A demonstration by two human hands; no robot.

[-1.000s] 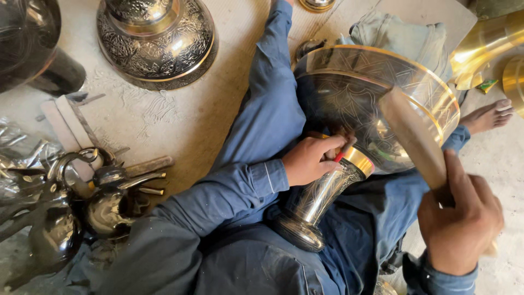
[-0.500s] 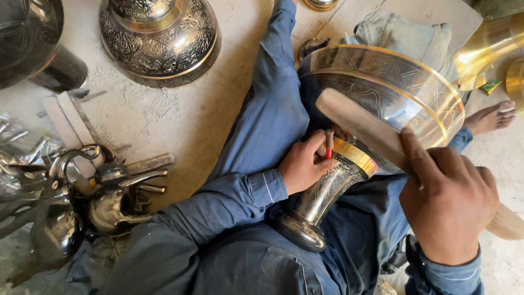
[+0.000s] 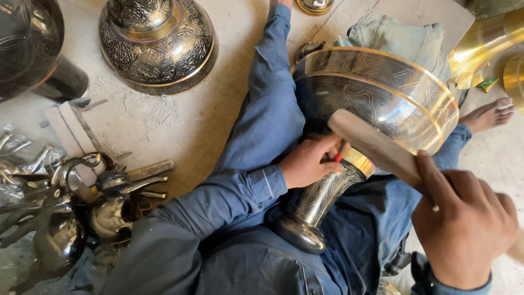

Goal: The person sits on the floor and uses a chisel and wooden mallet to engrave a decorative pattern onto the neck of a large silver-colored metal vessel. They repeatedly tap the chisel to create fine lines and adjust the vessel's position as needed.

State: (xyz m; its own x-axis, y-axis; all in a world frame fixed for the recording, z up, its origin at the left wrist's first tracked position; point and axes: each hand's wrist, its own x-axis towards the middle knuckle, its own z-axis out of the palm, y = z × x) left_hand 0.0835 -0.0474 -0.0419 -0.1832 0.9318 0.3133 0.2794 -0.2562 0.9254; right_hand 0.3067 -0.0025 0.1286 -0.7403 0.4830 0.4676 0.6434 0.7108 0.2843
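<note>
across lap: engraved brass goblet (image 3: 376, 125), tilted, gold rim, silvery stem.

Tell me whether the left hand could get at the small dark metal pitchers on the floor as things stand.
Probably not right away. The left hand is pressing a small red-tipped tool against the goblet neck. The pitchers lie beside the left forearm with nothing in between, so the path looks free once it lets go.

I am seeing the wooden mallet (image 3: 376, 147) handle vanishing inside my right hand (image 3: 464, 229), the red-tipped tool (image 3: 339, 157) mostly hiding under my left hand (image 3: 308, 162), the dark vessel (image 3: 27, 46) running off the top-left edge
</note>
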